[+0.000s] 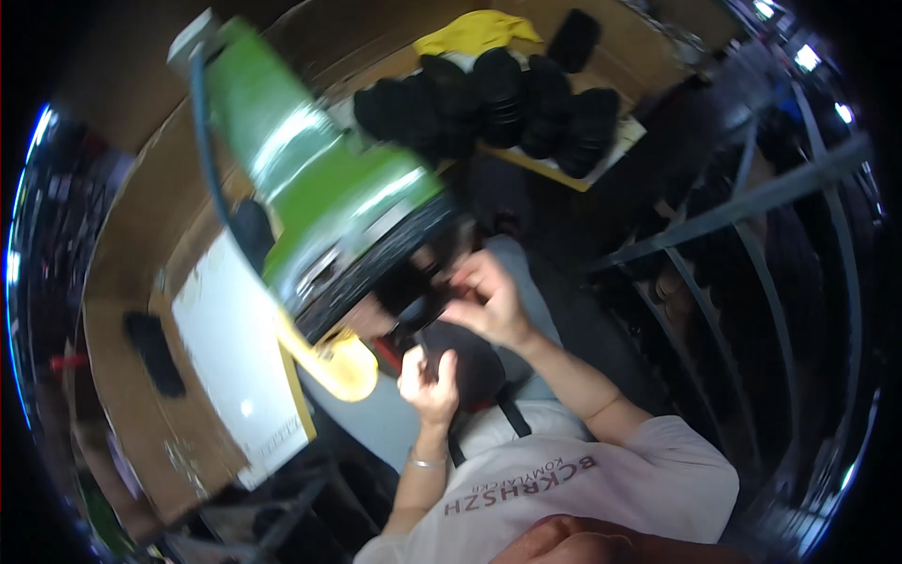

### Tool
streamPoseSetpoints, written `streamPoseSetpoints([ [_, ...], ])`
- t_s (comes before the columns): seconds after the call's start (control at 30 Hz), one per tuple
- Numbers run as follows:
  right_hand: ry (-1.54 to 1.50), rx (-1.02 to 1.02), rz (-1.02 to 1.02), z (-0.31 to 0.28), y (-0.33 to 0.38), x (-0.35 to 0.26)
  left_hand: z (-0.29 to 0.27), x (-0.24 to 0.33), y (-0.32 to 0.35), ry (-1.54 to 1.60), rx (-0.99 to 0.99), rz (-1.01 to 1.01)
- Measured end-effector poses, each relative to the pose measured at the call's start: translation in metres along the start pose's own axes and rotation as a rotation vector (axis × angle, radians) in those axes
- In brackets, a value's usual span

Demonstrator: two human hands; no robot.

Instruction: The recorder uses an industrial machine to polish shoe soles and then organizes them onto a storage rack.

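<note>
A: Hands?
B: Two. Left hand [429,390] pinches one dark piece [430,340] at its fingertips; right hand [490,305] beside it, fingers bent (grip: can't tell).
A: Beyond fingers?
B: One green machine [343,193].

mach. [324,193] grn | pcs. [498,94] blk | cloth [474,34] yel. | cardbd. [141,240] brn. | shirt [639,479] wht. w/ dk. red lettering
</note>
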State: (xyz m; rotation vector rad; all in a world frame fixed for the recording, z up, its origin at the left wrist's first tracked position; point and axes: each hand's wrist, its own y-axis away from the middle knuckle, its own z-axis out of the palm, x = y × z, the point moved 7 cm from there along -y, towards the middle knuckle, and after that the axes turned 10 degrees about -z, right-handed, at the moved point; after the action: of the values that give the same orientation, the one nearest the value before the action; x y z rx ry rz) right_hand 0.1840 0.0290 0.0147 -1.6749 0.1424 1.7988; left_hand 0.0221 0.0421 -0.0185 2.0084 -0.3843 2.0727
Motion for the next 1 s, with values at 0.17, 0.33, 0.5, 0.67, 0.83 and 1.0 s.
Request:
streamPoseSetpoints([
  [0.17, 0.235, -0.381, 0.021, 0.005, 0.001, -0.022, -0.023, 0.005, 0.003, -0.235, 0.099, 0.347],
  [0.33, 0.298, 0.121, 0.138, -0.118, -0.009, -0.048, -0.229, 0.005, -0.095, -0.468, 0.585, 0.252],
  [0.5, -0.188, 0.659, 0.100, -0.190, 0.009, -0.056, -0.394, 0.035, -0.168, -1.296, 0.999, 0.156],
  [0.67, -0.636, 0.554, 0.173, -0.138, -0.005, -0.018, -0.455, -0.019, -0.188, -1.529, 1.180, -0.502],
  [0.83, -0.847, 0.456, 0.168, -0.082, -0.059, 0.009, -0.471, -0.039, -0.188, -1.268, 1.153, -0.385],
  [1.0, -1.032, 0.430, 0.151, -0.027, -0.149, 0.033, -0.478, -0.002, -0.170, -1.227, 1.591, -0.013],
])
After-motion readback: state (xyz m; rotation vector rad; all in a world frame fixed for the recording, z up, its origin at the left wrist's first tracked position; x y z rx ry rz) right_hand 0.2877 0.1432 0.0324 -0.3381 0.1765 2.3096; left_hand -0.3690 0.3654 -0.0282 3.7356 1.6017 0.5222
